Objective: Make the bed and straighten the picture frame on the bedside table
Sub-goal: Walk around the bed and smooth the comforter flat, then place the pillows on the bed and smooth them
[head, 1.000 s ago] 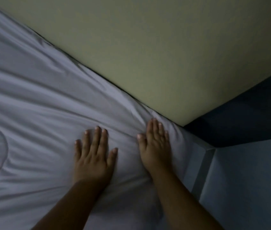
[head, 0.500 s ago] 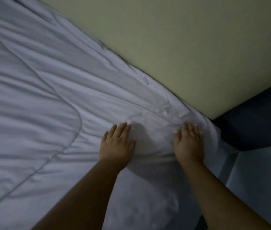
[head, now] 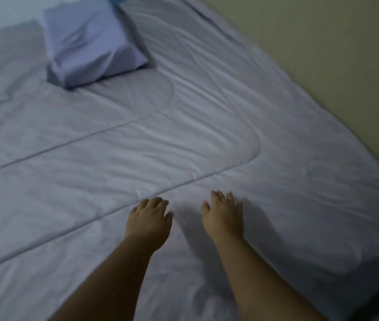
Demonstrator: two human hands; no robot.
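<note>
Both hands lying palms-down on quilt (head: 184,140) near bed's right edge, L hand (head: 148,224) & R hand (head: 224,222) w/ fingers released, gripping nothing, pillow (head: 93,40) sitting far left, wall (head: 323,54) running along right

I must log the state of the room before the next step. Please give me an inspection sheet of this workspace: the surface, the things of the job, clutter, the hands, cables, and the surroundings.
Surface: the quilted comforter covers the bed, spread out, with shallow wrinkles and stitched seam lines.
Job's things: one pillow lies on the comforter at the far end; picture frame and bedside table not in view.
Clutter: a small blue thing behind the pillow, too cut off to identify.
Hands: left hand and right hand are palm down and empty, side by side near the bed's near edge; contact with the cloth is unclear because of blur.
Cables: nothing seen.
Surroundings: a plain yellowish wall runs along the bed's right side; the light is dim.
</note>
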